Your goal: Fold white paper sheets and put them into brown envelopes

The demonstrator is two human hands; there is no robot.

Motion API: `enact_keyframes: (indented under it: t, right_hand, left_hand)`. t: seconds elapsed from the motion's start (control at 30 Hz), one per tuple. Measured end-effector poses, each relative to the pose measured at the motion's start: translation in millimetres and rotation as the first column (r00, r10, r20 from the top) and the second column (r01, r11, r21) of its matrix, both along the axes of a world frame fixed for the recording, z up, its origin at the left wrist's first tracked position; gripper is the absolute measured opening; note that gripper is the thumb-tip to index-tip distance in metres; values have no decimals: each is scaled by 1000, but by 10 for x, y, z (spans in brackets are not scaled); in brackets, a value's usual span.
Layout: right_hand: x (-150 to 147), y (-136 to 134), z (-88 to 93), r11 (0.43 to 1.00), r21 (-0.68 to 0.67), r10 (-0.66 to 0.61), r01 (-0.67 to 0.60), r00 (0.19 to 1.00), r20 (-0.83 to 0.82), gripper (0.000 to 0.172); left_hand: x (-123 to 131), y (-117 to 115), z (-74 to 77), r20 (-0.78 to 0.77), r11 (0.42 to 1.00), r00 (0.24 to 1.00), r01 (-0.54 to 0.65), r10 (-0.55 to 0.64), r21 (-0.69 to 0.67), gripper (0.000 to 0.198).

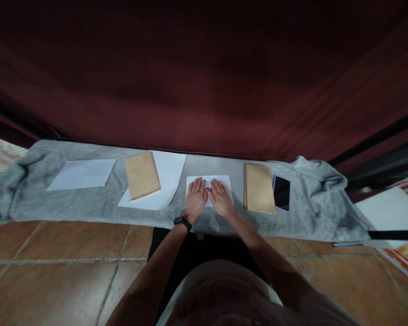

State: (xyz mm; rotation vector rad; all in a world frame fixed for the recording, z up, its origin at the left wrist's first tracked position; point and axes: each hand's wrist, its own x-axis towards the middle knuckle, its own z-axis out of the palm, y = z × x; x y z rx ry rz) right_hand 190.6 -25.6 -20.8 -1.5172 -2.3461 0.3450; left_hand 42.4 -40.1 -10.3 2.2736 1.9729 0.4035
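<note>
Head view: both bare hands lie flat on a small white rectangular sheet of paper [226, 182], which rests on a long, narrow surface covered in grey plush cloth [95, 203]. The left hand [196, 198], with a black watch [182, 221] at its wrist, is spread palm down and grasps nothing; the right hand [220, 197] lies likewise beside it, fingers extended. Something small and dark shows between them, perhaps a printed mark, too small to tell. Right of the sheet lies a stack of tan paper envelopes [260, 188], and just beside it a black-screened phone with a pale purple edge [282, 194]. To the left, another tan envelope stack [142, 175] sits tilted on a larger white sheet [172, 170]; a plain white rectangular sheet [83, 174] lies farther left.
</note>
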Motion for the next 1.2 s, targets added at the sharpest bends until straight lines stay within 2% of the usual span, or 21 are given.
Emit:
enact_keyframes:
  t: [0.07, 0.17, 0.37, 0.53, 0.97, 1.2]
  right_hand:
    - [-31, -12, -7, 999, -13, 40, -40, 999, 1, 59]
    - [3, 21, -32, 1000, -3, 9, -9, 999, 31, 59]
    - [167, 157, -108, 985, 95, -146, 141, 988, 48, 62]
    - [223, 159, -170, 960, 146, -246, 238, 968, 42, 66]
    - [356, -172, -176, 933, 233, -291, 276, 956, 33, 69]
    - [382, -463, -120, 943, 212, -276, 256, 959, 70, 71]
  left_hand:
    - [45, -8, 0, 13, 998, 998, 56, -55, -9, 56]
    - [97, -30, -2, -4, 998, 998, 63, -63, -19, 56]
    - [27, -34, -16, -53, 998, 997, -64, 63, -15, 60]
    - [-66, -7, -30, -46, 985, 984, -174, 174, -10, 67]
    - [-73, -43, -46, 12, 980, 982, -187, 186, 67, 71]
    - [-105, -243, -59, 10, 980, 984, -176, 176, 91, 73]
